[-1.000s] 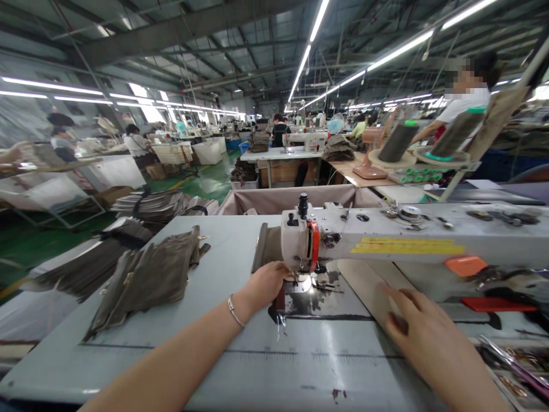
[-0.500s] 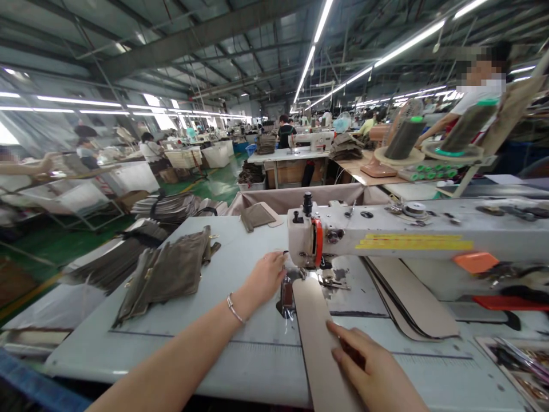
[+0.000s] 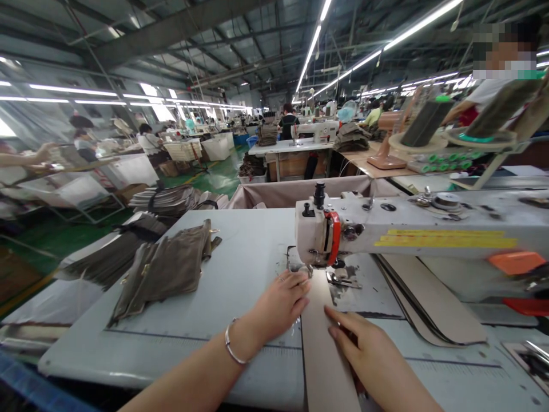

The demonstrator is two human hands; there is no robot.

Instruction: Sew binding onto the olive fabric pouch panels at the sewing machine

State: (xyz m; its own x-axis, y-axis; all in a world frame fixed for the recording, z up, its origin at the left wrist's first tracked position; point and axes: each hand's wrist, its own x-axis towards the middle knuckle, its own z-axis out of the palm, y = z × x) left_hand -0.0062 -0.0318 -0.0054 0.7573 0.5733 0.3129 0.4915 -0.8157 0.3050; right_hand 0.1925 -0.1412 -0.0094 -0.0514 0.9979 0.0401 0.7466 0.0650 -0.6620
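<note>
A long beige strip, dark along its edge, runs from the table's front up to the needle area of a white sewing machine. Its far end is hidden beneath the machine head. My left hand, a bracelet at the wrist, has its fingers bent close together on the strip's left edge beside the presser foot. Closer to me, my right hand grips the right edge between thumb and fingers. Several similar beige pieces lie stacked under the machine arm.
Brown fabric pieces with metal fittings lie on the table's left. Bundled stacks stand beyond that edge. A cloth-lined bin sits behind the table. Thread cones and a co-worker are at the right.
My left hand has shifted right onto the strip. The strip's rounded end has gone under the machine head. The brown-and-beige piece at the table's far edge has slipped off toward the bin.
</note>
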